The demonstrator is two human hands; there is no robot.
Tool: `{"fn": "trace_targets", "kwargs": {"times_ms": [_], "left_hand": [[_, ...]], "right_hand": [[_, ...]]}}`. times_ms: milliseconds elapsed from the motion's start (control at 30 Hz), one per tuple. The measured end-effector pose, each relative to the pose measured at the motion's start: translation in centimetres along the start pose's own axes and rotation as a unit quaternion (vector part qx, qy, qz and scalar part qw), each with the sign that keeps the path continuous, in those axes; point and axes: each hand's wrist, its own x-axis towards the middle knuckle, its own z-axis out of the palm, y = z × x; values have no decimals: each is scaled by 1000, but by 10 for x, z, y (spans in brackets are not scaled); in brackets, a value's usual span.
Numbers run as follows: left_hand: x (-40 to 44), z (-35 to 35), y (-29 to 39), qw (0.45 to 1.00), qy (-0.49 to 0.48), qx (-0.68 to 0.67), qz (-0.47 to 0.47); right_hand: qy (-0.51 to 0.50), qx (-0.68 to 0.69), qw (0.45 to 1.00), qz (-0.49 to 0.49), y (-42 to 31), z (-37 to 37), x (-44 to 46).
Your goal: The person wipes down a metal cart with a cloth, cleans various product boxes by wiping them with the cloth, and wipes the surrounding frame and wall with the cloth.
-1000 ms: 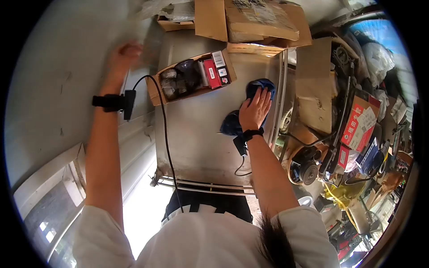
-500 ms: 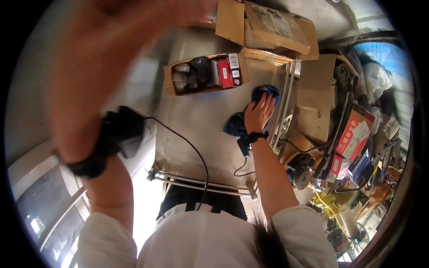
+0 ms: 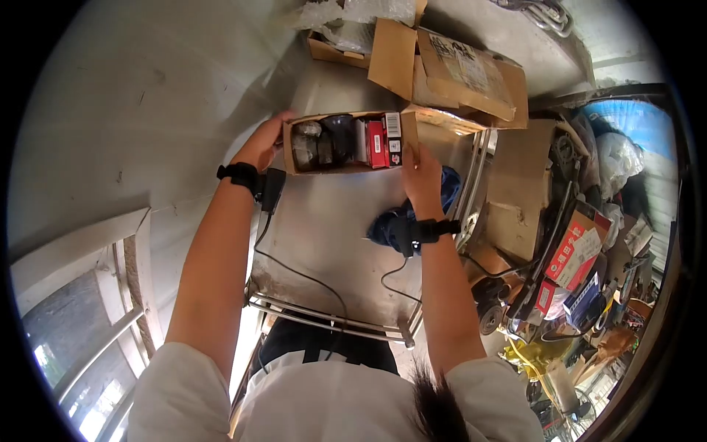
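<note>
A small open cardboard box sits on the metal-topped table, between my two hands. My left hand grips its left end, fingers partly hidden behind the wall. At the right end, my right hand is closed on the box wall, its fingers mostly out of sight. Inside the box are plastic-wrapped parts, a dark rounded part and red small cartons. A crumpled dark blue cloth lies under and beside my right wrist.
Behind stands a larger cardboard box with raised flaps, and another box holding clear plastic wrap. Metal rails edge the table. To the right are a tall carton, a red carton and piled clutter. Cables hang from both wrist devices.
My left hand has come down from the raised, blurred position to the box's left end. My right hand has left the blue cloth and taken hold of the right end.
</note>
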Motion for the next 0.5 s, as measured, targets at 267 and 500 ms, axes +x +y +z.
{"fn": "trace_targets", "kwargs": {"times_ms": [267,500], "left_hand": [[11,26,8,984,-43,-109,131],[-24,43,-6,974,-9,-175,141]], "right_hand": [[45,51,991,115,15,-2,-30],[51,-46,997,48,-7,-13,-39]]}}
